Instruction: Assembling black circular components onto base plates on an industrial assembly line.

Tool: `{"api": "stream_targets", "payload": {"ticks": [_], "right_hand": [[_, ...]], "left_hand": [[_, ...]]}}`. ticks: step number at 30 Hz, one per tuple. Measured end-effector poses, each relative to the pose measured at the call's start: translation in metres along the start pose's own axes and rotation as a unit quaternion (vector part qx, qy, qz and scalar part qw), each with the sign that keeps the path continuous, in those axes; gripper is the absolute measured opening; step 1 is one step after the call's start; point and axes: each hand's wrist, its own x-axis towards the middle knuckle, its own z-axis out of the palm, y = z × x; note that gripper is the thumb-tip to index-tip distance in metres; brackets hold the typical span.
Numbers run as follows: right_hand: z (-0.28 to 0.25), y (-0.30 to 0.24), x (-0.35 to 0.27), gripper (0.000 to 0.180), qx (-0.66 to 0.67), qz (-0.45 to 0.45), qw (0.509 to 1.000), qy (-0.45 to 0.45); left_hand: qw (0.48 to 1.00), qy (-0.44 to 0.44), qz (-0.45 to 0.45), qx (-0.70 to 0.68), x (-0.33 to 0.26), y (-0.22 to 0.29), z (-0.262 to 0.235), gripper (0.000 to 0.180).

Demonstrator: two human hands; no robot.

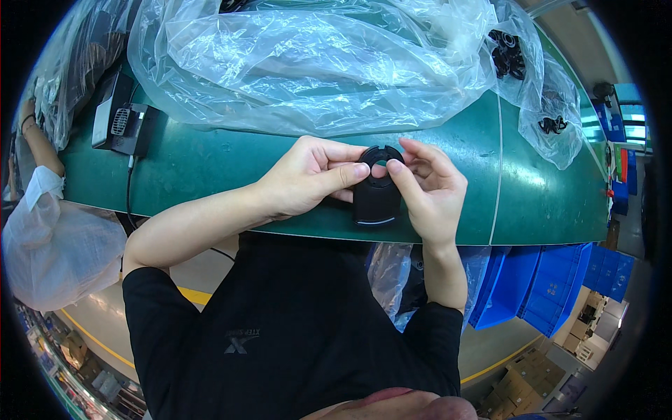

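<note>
Left, a boxy black-and-grey device (pixel 128 126) on the green worktop (pixel 192 164), a black cable (pixel 129 187) at its near end; centre, the left hand (pixel 304 175), fingers grasping the rounded end of a black plate (pixel 376 203); the plate, over the worktop's near part, between both hands; then the right hand (pixel 432 185), fingers pinching the same end; right, blue bins (pixel 556 287)

My left hand (pixel 302 178) and my right hand (pixel 434 187) grip a flat black plastic part (pixel 377 204) by its ring-shaped upper end, my thumbs on either side of the round hole, over a green tabletop (pixel 542 203). Beyond it spreads a large crumpled clear plastic bag (pixel 315 77), with a boxy black-and-grey corded device (pixel 133 129) to my left and blue plastic bins (pixel 554 288) to my right.
</note>
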Motion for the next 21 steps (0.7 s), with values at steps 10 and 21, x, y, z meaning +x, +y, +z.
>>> {"api": "stream_targets", "payload": {"ticks": [10, 21], "right_hand": [[0.000, -0.008, -0.004, 0.034, 0.135, 0.110, 0.981, -0.079], [-0.004, -0.002, -0.007, 0.016, 0.021, 0.079, 0.996, -0.034]], "left_hand": [[1.000, 0.000, 0.013, 0.018, 0.000, -0.001, -0.001, 0.032], [0.996, 0.004, 0.010, 0.085, -0.003, -0.003, -0.001, 0.028]]}}
